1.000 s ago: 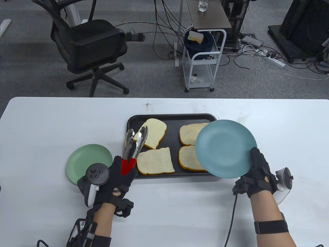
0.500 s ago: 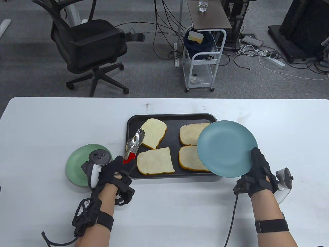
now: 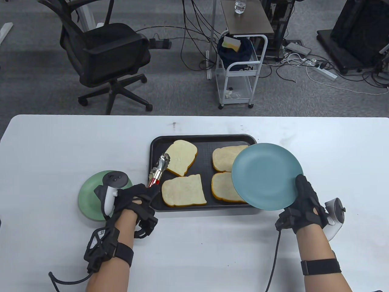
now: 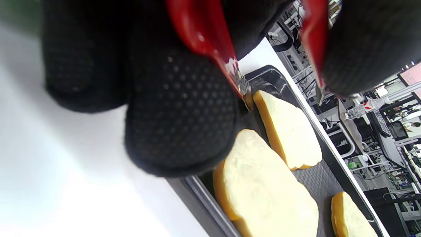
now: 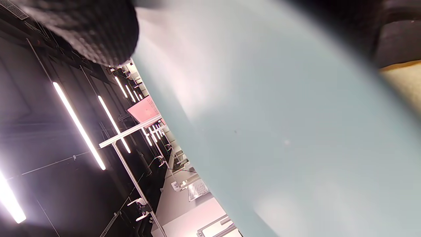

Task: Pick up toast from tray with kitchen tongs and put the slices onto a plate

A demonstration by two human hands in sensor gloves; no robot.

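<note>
Your left hand (image 3: 138, 197) grips the red-handled tongs (image 3: 158, 170), fingers curled round them, tips at the far-left toast (image 3: 181, 157) edge. Four slices lie on the tray (image 3: 158, 143). Your right hand (image 3: 305, 203) pinches the blue plate (image 3: 264, 176), tilted over the tray's right side.

From above, the table view looks down on the tray (image 3: 156, 143) with office floor toward 12 o'clock. The left wrist view sits close behind gloved fingers (image 4: 177, 108), sharing that tray. The right wrist view presses against the blue plate's (image 5: 279, 131) underside, facing ceiling lights.
</note>
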